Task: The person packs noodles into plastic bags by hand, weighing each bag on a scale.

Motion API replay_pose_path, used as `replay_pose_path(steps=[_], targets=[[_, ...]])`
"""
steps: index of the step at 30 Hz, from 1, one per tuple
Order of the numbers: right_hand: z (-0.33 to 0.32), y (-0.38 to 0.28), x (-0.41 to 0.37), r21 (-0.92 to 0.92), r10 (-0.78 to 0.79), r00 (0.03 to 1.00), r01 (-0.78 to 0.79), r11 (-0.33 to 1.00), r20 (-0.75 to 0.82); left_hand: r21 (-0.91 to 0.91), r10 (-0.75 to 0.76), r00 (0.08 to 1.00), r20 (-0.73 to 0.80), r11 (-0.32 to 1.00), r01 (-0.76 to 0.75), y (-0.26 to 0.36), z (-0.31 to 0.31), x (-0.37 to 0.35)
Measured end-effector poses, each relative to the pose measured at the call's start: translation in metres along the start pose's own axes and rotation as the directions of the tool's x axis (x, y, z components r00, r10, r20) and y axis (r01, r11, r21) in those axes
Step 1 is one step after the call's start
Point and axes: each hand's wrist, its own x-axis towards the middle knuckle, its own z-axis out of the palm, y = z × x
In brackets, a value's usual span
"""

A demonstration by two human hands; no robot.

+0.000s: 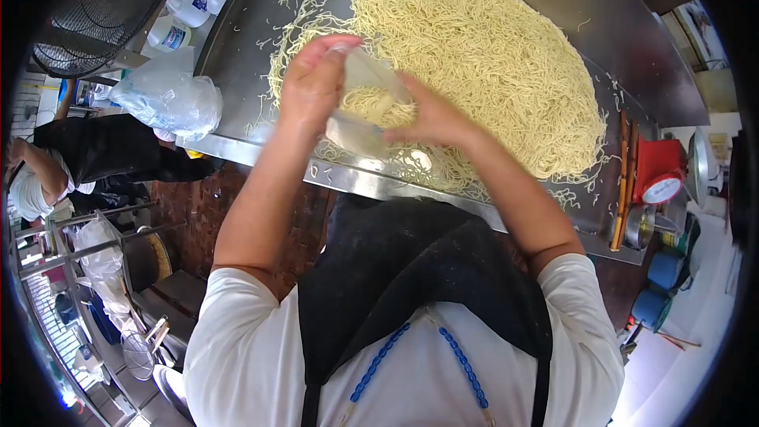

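My left hand (318, 83) is closed on the rim of a clear plastic bag (353, 136), thumb and fingers pinching the film at its upper left. Opposite it, my right hand (439, 117) curves around the bag's right side, slightly blurred, with fingers and thumb against the film. Some noodles (378, 105) lie inside the open bag. Both hands are above the front edge of a metal work table (237, 71). Just behind and to the right spreads a large heap of pale yellow noodles (490, 63), with loose strands around it.
A bundle of plastic bags (170, 95) sits at the table's left corner, near white jugs (188, 8). Wooden sticks (624, 182) and a red container (660, 170) are on the right. A co-worker in a dark apron (99, 146) stands at left, beside a metal rack (79, 245).
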Motion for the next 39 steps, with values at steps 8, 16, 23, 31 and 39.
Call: replay_pose_path(steps=[8,16,23,31,39], targets=[[0.042,0.101,-0.061,-0.546,-0.176,0.982,0.109,0.831,-0.071,-0.107,-0.046,0.991,-0.127,0.994,0.032,-0.020,-0.089,0.009],[0.007,0.008,-0.015,0.347,0.155,0.918,-0.021,0.938,-0.364,0.157,-0.015,0.945,0.327,0.987,-0.038,-0.045,-0.059,-0.004],[0.013,-0.093,0.034,0.515,-0.103,0.969,0.208,0.832,-0.225,0.282,-0.140,0.840,0.525,0.959,-0.017,-0.077,-0.018,0.013],[0.001,0.018,-0.010,-0.248,0.065,0.978,-0.014,0.969,0.200,0.892,-0.067,0.892,0.447,0.104,-0.439,-0.032,-0.112,0.030],[0.014,0.072,-0.098,-0.718,-0.260,0.942,0.332,0.613,0.214,0.961,-0.426,0.865,0.264,0.035,-0.275,-0.037,-0.122,0.011]])
